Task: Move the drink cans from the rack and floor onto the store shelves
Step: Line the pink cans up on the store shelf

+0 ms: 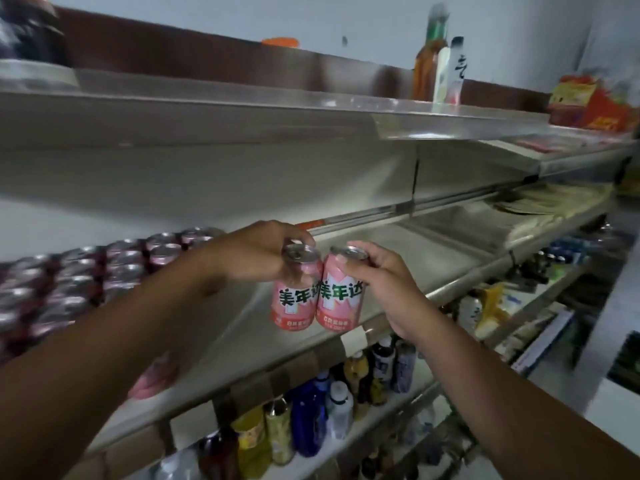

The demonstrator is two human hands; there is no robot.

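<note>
Two pink drink cans with green lettering are held side by side over the middle shelf [408,268]. My left hand [256,252] grips the left pink can [294,303] from above by its top. My right hand [377,278] grips the right pink can [341,303] near its rim from the right side. The two cans touch each other and hang a little above the shelf's front part. A block of several stocked cans [104,271] with silver tops fills the left part of the same shelf.
The top shelf [242,105] carries an amber bottle [427,64] and red packets [588,102] at the right. Several bottles [311,417] stand on the lower shelf. A pink object [152,379] lies at the shelf's front edge under my left forearm.
</note>
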